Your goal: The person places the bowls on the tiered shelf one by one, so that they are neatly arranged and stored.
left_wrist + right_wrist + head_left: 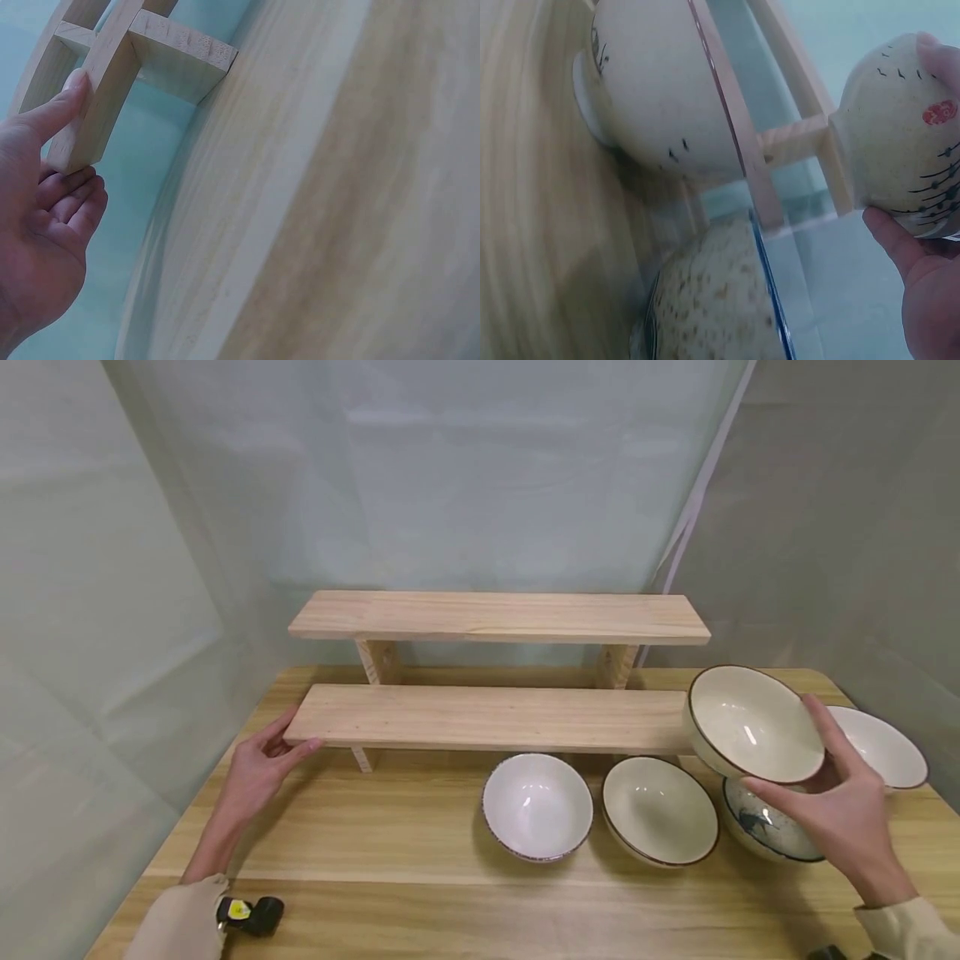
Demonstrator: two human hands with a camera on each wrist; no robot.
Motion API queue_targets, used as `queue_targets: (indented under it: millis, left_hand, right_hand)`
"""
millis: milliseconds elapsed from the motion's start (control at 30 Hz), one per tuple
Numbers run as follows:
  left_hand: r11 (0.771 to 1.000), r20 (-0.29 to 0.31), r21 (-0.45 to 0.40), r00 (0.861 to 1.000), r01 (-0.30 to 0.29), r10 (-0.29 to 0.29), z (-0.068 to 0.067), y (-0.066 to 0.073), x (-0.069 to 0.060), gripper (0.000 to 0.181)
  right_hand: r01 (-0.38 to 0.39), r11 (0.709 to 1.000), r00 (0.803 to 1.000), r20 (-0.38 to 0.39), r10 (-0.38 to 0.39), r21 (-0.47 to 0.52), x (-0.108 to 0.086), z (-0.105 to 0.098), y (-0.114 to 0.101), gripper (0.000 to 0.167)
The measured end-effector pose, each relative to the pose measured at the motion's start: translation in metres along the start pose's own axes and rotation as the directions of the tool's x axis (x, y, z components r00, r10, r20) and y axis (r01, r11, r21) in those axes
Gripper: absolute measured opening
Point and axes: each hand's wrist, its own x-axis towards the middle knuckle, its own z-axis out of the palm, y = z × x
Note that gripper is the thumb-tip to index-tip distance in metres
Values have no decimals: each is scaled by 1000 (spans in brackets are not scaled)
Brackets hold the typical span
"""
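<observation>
A two-tier wooden shelf (pixel 487 717) stands on the table. At the left end of its lower board, my left hand (pixel 257 770) grips the wood between thumb and fingers; the left wrist view shows the thumb (pixel 73 84) against the board's edge. My right hand (pixel 851 806) holds a cream bowl (pixel 753 727) with a brown rim, tilted, by the lower board's right end. Dark marks and a red patch show on this bowl's outside (pixel 900 135). Below stand a white bowl (pixel 537 806), another cream bowl (pixel 660 810) and a partly hidden blue-patterned bowl (pixel 772 827).
Another white bowl (pixel 877 747) with a brown rim sits at the far right, partly behind my right hand. The shelf's upper board (pixel 495 617) rises at the back. Pale sheets (pixel 480 477) hang behind and beside the wooden table (pixel 390 893).
</observation>
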Motion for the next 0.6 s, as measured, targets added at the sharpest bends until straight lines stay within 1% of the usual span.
queue_targets:
  millis: [133,200,267,333,400,500,567,600]
  left_hand:
    - [1000,-2,-9,1000,7,-7,0,0,-1,78]
    - [1000,-2,-16,1000,7,-7,0,0,-1,78]
    - [1000,-2,-20,1000,6,-6,0,-1,-1,78]
    - [1000,-1,-17,1000,3,-3,0,-1,-1,78]
    - [1000,-2,-13,1000,-1,0,-1,-1,-1,78]
    - [1000,-3,-6,1000,-2,2,-1,0,-1,78]
    - [1000,-3,-4,1000,1,-1,-1,0,-1,78]
    - [1000,-3,-3,1000,2,-2,-1,0,-1,78]
  right_hand:
    - [-1,1000,999,32,0,29,7,10,-3,114]
    - [10,1000,999,50,-11,22,10,16,-5,116]
    - [17,999,998,67,-20,40,14,21,-6,116]
    - [20,999,996,83,-22,29,17,27,-9,116]
    - [23,1000,995,96,-21,-13,20,32,-11,116]
    - [36,992,993,118,-21,-120,26,40,-16,118]
    - [48,989,991,131,-30,-140,29,46,-20,119]
    - [50,991,990,138,-33,-124,31,49,-21,119]
